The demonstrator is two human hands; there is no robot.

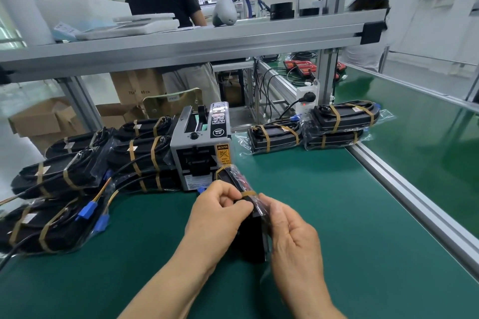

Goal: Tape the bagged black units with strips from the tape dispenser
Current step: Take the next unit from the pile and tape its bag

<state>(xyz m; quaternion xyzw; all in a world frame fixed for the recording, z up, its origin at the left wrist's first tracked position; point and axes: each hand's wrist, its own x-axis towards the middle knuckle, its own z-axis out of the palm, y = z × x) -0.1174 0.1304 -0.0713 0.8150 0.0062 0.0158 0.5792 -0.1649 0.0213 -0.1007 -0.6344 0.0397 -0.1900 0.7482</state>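
A bagged black unit [252,235] stands on end on the green mat, between my two hands, just in front of the grey tape dispenser [201,147]. A brown tape strip [249,193] crosses the unit near my fingertips, and another band wraps its far end. My left hand [220,211] curls its fingers round the unit's left side at the strip. My right hand [290,230] grips the right side with the thumb along the plastic bag.
Several taped bagged units [77,171] with cables and blue connectors lie stacked at the left. More taped units [339,122] lie behind at the right near a power strip [307,98]. An aluminium rail [414,202] bounds the mat on the right. Two people stand beyond the shelf.
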